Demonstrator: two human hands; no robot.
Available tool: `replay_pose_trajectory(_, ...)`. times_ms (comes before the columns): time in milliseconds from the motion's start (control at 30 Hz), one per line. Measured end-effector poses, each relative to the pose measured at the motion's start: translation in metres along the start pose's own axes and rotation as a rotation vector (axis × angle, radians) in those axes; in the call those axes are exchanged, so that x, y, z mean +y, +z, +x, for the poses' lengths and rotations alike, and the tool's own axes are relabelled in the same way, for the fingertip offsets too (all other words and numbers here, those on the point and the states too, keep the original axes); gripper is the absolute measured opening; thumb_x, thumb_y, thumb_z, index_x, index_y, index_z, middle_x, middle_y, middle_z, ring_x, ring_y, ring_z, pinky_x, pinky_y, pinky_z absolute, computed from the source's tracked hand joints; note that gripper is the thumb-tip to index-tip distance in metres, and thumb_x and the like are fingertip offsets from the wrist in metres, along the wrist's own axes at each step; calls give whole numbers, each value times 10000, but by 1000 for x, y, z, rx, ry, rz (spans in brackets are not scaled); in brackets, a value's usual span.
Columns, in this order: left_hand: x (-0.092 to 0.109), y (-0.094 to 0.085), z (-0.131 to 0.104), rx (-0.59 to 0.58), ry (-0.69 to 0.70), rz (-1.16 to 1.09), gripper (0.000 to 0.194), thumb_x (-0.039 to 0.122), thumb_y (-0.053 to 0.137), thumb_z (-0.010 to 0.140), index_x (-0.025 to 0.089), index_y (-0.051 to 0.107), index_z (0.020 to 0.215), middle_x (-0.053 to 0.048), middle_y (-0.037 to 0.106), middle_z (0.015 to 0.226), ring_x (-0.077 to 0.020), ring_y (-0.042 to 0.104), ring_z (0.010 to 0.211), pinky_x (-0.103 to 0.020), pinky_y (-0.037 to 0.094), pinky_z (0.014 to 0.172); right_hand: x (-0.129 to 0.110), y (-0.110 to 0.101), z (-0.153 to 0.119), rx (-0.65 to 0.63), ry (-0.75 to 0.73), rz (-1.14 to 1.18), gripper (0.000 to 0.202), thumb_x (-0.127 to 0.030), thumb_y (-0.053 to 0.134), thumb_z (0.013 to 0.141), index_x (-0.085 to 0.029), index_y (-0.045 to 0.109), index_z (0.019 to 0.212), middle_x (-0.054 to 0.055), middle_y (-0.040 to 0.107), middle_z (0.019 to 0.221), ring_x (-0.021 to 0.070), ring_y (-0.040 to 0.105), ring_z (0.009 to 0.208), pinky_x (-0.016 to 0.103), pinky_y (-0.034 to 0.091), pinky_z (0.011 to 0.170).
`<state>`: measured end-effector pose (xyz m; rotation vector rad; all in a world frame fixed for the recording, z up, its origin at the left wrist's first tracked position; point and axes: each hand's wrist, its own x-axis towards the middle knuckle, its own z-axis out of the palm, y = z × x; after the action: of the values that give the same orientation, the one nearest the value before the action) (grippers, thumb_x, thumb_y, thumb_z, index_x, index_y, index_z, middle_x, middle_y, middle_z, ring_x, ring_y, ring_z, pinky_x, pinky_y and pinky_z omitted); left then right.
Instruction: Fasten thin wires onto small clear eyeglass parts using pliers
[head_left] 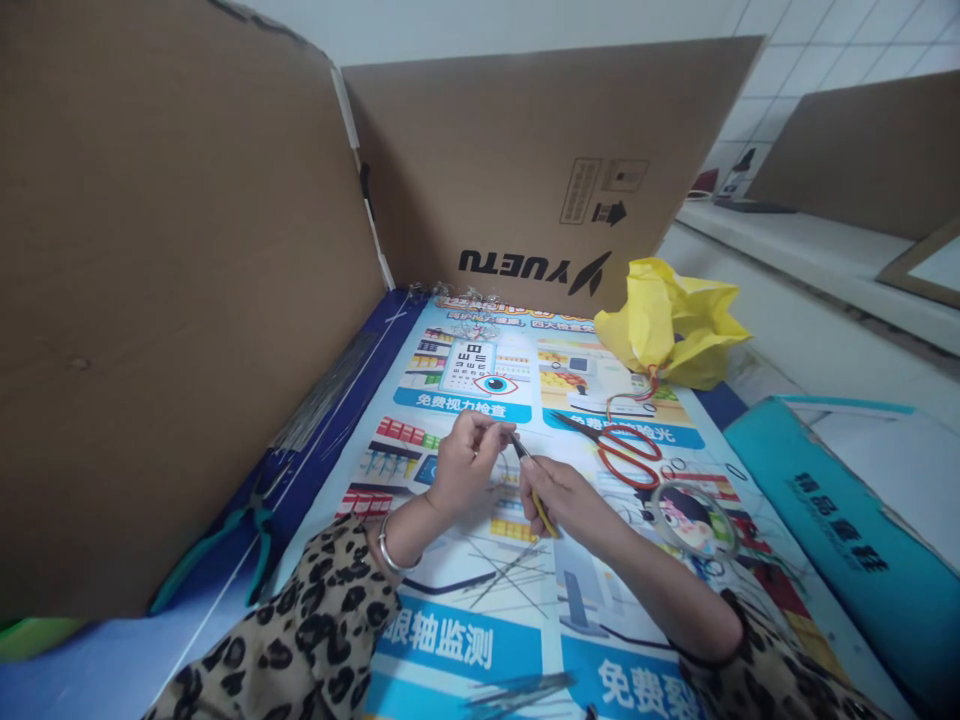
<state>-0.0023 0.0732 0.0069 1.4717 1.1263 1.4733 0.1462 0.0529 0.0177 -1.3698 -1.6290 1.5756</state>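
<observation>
Left hand (466,462) is pinched shut, thumb & fingertips closed on smth tiny at its upper right edge, prob a thin wire end, too small to tell for sure. Right hand (564,497) has its grip clenched round small yellow-handled pliers (534,487); yellow handle runs down thru the fist & sticks out below it, dark nose points up-left and meets the left fingertips, so the tool tip sits right betw the two hands, just beside the left pinch. Both hands hover just over a printed poster (480,640) w/ an eye chart that covers the tabletop. Left wrist wears a silver bangle (391,556); both sleeves are leopard print. Loose thin wire pieces (504,572) lie scattered on the poster right below the hands, more in a bundle near the bottom edge. Red-handled scissors (622,450) lie to the right of the right hand, near but not touching. Just beyond them a round clear lid or disc (691,517), and further back a crumpled yellow bag (671,320). Teal-handled pliers (244,540) lie well apart on the left, by the cardboard wall (172,300)
</observation>
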Motion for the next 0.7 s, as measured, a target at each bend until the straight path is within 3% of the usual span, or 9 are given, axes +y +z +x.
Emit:
replay_pose_trajectory(433,-1,2,0,2,-55,-24,155,335,534,810,191,480,823,-51,689,833,-148,658,743,-288,512,687,11,1,5,50,-10,-72,434,-607,295,823,-211,396,675,-55,459,501,81,450,384,210,352,376)
replay_pose_trajectory(700,-3,3,3,-11,-92,-114,180,313,591,767,183,467,775,-47,672,806,-136,645,693,-281,518,657,4,-1,2,130,-86,-342,392,-526,259,865,-223,371,643,-43,433,452,107,418,414,242,309,453)
